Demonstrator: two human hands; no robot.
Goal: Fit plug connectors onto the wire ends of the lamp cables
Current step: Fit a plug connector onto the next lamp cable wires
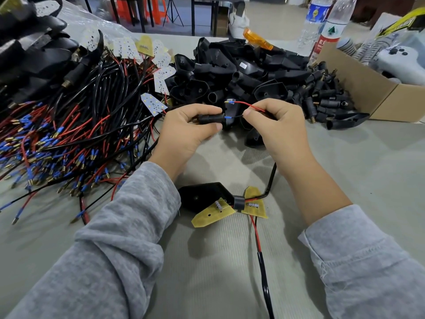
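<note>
My left hand (190,127) pinches a black plug connector (210,119) between thumb and curled fingers, its open end turned toward my right hand (279,125). My right hand pinches the two wire ends of a lamp cable: the black wire (236,116) with its blue-sleeved tip sits right at the connector's mouth, touching or nearly so, though I cannot tell whether it has gone in. The red wire (248,105) arcs up and away above both thumbs, its metal tip free in the air just above the left fingertips.

The black cable (271,178) drops from under my right palm toward me, bending down to a pair of yellow circuit boards (208,217) with a black lamp housing (200,195) lying below and between my wrists. A second red and black lead (258,245) runs from the boards toward my right sleeve.

Beyond my left hand spreads a big tangle of red and black cables (69,139) with blue-sleeved brass tips. Past my knuckles lies a heap of black housings (232,70), and beyond my right hand a pile of black plug connectors (326,97) beside a cardboard box (358,88). Two water bottles (322,26) stand farther off
</note>
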